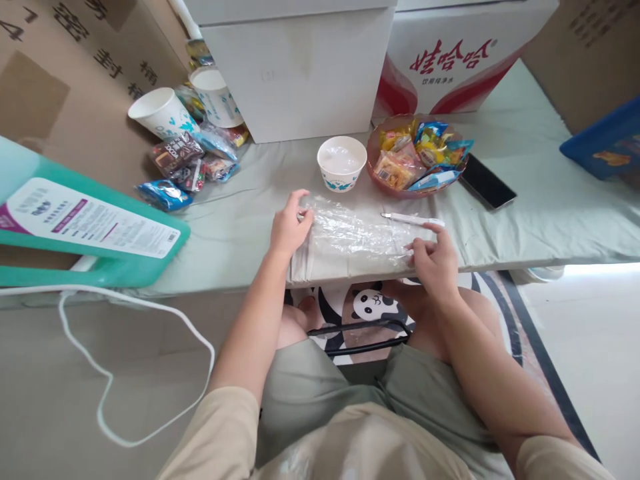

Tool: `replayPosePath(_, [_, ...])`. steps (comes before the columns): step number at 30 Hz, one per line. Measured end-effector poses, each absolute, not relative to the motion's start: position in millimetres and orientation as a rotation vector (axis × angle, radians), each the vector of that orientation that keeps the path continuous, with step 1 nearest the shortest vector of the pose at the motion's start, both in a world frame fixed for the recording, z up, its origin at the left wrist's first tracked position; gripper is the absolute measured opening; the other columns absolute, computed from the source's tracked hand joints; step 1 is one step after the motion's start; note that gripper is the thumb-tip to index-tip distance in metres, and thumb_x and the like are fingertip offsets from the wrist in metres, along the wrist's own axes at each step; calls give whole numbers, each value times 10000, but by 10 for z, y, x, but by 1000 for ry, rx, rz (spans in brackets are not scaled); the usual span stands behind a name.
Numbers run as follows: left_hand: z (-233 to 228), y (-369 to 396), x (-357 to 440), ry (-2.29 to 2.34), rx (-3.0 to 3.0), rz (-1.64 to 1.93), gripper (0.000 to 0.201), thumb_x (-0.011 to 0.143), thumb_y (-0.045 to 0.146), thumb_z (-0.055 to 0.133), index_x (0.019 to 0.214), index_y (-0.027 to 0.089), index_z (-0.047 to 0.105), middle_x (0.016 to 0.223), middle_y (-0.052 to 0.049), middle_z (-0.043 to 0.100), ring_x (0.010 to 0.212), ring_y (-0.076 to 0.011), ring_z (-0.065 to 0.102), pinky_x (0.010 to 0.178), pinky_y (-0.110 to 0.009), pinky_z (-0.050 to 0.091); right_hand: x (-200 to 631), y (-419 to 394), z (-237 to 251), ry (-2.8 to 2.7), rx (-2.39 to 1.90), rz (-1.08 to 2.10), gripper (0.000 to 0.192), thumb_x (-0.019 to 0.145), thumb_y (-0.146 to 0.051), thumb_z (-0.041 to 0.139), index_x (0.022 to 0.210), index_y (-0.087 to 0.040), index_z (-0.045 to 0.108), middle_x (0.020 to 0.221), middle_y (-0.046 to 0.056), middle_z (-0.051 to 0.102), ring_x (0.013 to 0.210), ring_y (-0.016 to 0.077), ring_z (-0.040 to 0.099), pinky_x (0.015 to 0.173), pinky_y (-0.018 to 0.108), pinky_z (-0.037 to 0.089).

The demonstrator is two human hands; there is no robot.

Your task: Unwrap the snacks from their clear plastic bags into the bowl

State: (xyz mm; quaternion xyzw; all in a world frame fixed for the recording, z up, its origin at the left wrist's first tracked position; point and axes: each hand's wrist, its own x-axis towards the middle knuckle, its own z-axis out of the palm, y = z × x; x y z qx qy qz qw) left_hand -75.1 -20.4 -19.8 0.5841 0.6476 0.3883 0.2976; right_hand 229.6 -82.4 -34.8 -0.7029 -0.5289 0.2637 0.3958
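A sheet of clear plastic film (355,233) lies flat at the front edge of the low table (235,227), which has a pale green cover. My left hand (290,227) presses on the film's left edge with fingers curled. My right hand (434,257) pinches the film's right edge near the table's front. A white pen-like utility knife (413,219) lies just beyond my right hand. Behind the film stands a white paper bowl (342,163), and to its right a reddish bowl (376,175) full of wrapped snacks.
A black phone (487,181) lies right of the snack bowl. Two paper cups (163,113) and loose snack packets (185,163) sit at the back left. White and cardboard boxes (300,73) line the back. A teal lid (95,230) overhangs the left; a white cable (135,320) trails on the floor.
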Motion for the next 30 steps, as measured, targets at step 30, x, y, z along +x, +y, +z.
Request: replayPosePath(30, [-109, -381, -834, 851, 1066, 1211, 635, 688, 228, 813, 1228, 338, 499, 925, 25, 572, 899, -178, 720, 634, -242, 564, 1685, -708, -33, -1809, -1199, 1541, 634, 717, -542, 782, 1231, -216, 609, 1176, 121, 688, 1115, 290, 668, 934, 452, 562])
